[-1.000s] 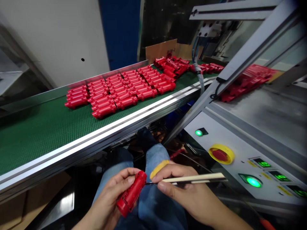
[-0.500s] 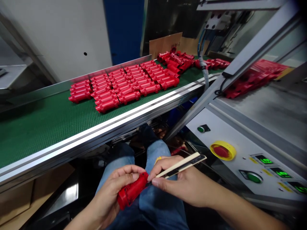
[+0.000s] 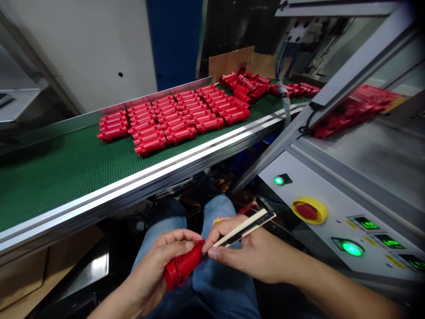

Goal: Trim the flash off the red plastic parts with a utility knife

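Your left hand (image 3: 158, 257): clasped round red part (image 3: 186, 265). Your right hand (image 3: 252, 254): pinching tool (image 3: 241, 227). Risk: skewed pressure could slip it, scratching red part.

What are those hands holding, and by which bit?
The left hand holds a red part by its side, thumb near the upper end. The right hand pinches a cream-and-black tool near the end facing the red part.

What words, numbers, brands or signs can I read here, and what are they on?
None reads with certainty.
Brown cardboard sheet: dark printed characters, too blurred.
Three green-lit rectangular displays on the grey metal control panel: digits, too blurred.
Small yellow rectangular labels beside them: too small.
Slim cream-and-black tool in the right hand: tiny marks, too small.
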{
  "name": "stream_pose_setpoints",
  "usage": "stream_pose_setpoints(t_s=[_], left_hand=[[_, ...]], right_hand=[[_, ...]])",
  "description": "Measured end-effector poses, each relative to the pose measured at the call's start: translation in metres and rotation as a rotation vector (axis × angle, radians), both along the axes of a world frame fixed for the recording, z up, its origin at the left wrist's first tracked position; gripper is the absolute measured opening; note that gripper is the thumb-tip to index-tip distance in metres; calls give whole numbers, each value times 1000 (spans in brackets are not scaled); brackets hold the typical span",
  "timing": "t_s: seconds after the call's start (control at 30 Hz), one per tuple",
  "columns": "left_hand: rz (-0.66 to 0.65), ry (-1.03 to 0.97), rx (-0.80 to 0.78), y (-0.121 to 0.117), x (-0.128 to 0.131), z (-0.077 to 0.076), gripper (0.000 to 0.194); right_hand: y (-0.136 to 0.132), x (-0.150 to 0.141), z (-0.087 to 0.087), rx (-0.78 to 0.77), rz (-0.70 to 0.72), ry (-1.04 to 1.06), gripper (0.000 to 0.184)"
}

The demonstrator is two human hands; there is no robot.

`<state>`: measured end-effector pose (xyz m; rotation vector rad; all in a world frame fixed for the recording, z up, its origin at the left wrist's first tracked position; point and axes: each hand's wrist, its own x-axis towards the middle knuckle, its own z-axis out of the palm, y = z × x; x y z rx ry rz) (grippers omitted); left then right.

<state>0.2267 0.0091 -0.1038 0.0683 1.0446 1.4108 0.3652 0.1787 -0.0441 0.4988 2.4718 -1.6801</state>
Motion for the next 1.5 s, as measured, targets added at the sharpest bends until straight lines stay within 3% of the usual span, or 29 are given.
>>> stream_pose_setpoints(t_s=[0.23,0.47,0.57,0.7,0.77,0.87,1.03,1.37,1.5], left_hand=[[6,-14,-23,-1,-1,-1,20],[-5,-10,-19,0,0,1,20],[-8,12,-37,0,-1,2,20],[63,38,-14,-1,-3,3,26],[121,39,12,-2,-1,3,29],[196,72,39,0,6,2,34],[244,213,87,3,18,-3,34],[93,420,123,3,18,-12,29],[94,532,108,0,18,-19,31]], right_hand=[[2,-4,10,146,106,10,16],[1,-4,13,163,130,-16,15],[3,-2,15,133,96,27,14],[10,9,18,68,-59,192,17],[9,16,13,147,-160,278,16],[-4,21,-9,218,-292,256,15],[-33,11,-47,15,-450,39,24],[-30,-8,-41,-55,-486,-86,13],[-32,-10,-43,-69,-500,-100,9]])
